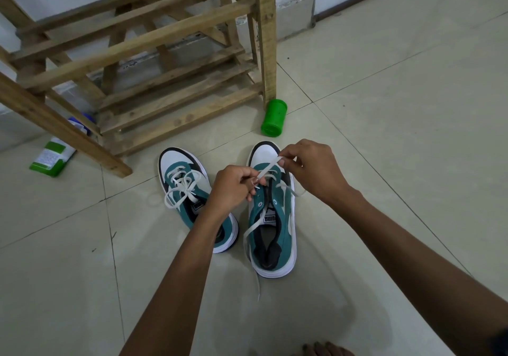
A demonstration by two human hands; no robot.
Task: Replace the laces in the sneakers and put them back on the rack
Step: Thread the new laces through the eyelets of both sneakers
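Two teal-and-white sneakers side by side on the tiled floor (384, 163), just in front of the wooden rack (170, 86), toes toward the rack, heels toward the camera. Left sneaker (192, 190) already laced and tied in a bow. Right sneaker (275, 218) only partly laced, upper eyelets open, long axis running from the near edge of the floor straight toward the rack's right post. White lace (268, 168) stretched taut across the toe end of that shoe, slanting up from lower left to upper right, roughly crosswise to the shoe's length. Left hand (233, 185) curled in a tight pinch on the lace's lower end, right over the left-side eyelets, fingertips almost touching the tongue. Right hand (310, 168) pinching the upper end of the same stretch, just beyond the toe cap and a little to the right. Loose tail trailing from the left eyelet row back past the heel onto the floor. Probably mid-threading: next open eyelet directly beneath the left hand, so that hand the nearer one for feeding the tip down. Green cup (273, 118) lying on its side by the rack post, green packet (52, 157) off at the left leg.
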